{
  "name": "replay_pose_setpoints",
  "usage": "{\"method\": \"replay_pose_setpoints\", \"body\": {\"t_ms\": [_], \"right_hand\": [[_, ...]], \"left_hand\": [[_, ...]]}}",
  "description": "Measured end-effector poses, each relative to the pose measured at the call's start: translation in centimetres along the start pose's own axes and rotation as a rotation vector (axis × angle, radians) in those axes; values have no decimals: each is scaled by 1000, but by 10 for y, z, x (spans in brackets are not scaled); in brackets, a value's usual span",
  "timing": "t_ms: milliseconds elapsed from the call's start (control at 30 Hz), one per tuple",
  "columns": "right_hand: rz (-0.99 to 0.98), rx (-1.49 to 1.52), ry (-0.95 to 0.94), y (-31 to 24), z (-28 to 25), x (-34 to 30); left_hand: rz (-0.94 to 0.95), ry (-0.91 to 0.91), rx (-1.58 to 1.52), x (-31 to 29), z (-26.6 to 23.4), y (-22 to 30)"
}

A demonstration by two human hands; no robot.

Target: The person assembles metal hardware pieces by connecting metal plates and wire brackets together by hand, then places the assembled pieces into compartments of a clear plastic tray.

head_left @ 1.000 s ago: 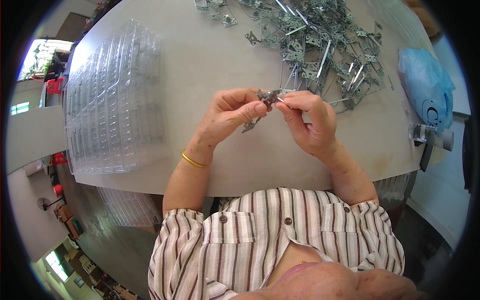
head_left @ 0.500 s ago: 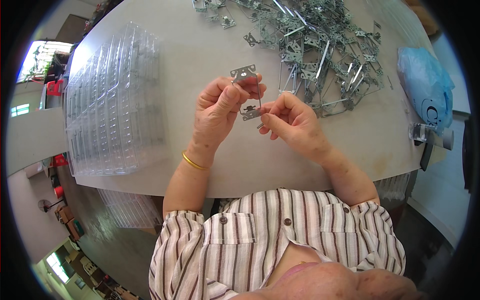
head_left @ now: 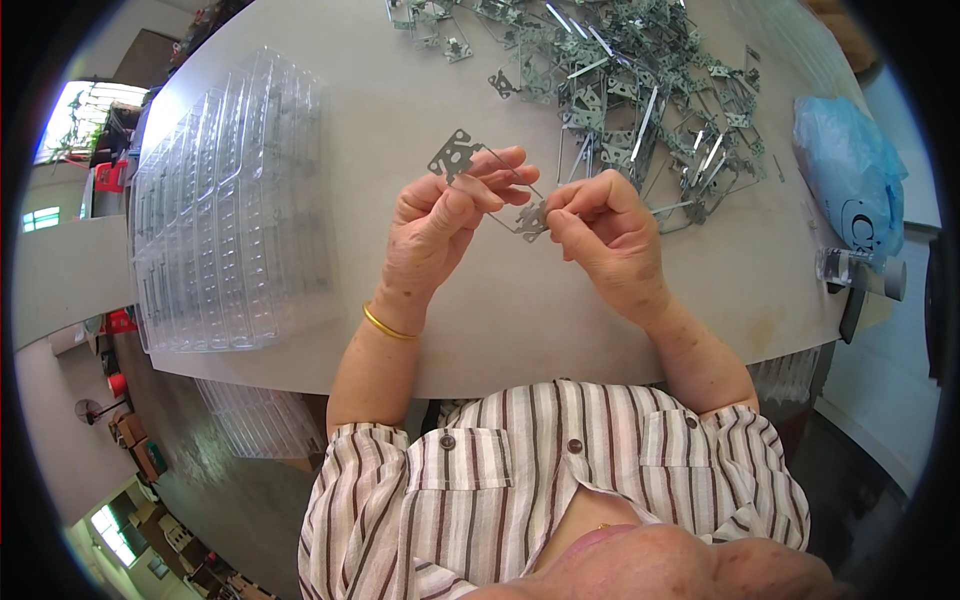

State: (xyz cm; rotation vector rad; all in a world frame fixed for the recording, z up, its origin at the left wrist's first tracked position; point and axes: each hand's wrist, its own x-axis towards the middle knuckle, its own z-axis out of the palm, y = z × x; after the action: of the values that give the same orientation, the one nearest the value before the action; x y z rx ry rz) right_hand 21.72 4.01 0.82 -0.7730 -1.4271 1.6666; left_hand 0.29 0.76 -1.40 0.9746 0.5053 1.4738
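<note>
Between my two hands, above the table, is a grey metal frame (head_left: 453,157) made of two flat cut-out plates joined by thin rods. My left hand (head_left: 437,222) grips it near the upper-left plate, thumb against the fingers. At the lower-right plate, my right hand (head_left: 608,236) pinches the edge between thumb and forefinger. The frame lies at a slant, its upper plate to the left. Beyond my hands spreads a tangled pile of similar metal frames (head_left: 610,85), plates and rods mixed together.
On the left of the white table (head_left: 400,355) stands a stack of clear plastic trays (head_left: 225,220). To the right lie a blue plastic bag (head_left: 850,165) and a clear bottle (head_left: 845,267) on its side. More clear trays (head_left: 250,415) sit below the table edge.
The metal frame has turned from nearly upright to a slant, its upper plate swinging left and its lower plate right. My right hand has shifted slightly right and up.
</note>
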Motion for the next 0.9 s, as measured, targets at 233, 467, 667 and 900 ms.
{"method": "replay_pose_setpoints", "body": {"t_ms": [233, 467, 667, 900], "right_hand": [[-106, 89, 22, -9, -6, 2], [-274, -86, 5, -13, -20, 10], [-356, -295, -114, -11, -26, 14], [-365, -422, -231, -14, -22, 14]], "left_hand": [[-54, -110, 157, 3, -2, 6], [-147, -143, 115, 4, -3, 8], [-264, 46, -12, 5, -10, 18], [-352, -165, 233, 2, -17, 18]]}}
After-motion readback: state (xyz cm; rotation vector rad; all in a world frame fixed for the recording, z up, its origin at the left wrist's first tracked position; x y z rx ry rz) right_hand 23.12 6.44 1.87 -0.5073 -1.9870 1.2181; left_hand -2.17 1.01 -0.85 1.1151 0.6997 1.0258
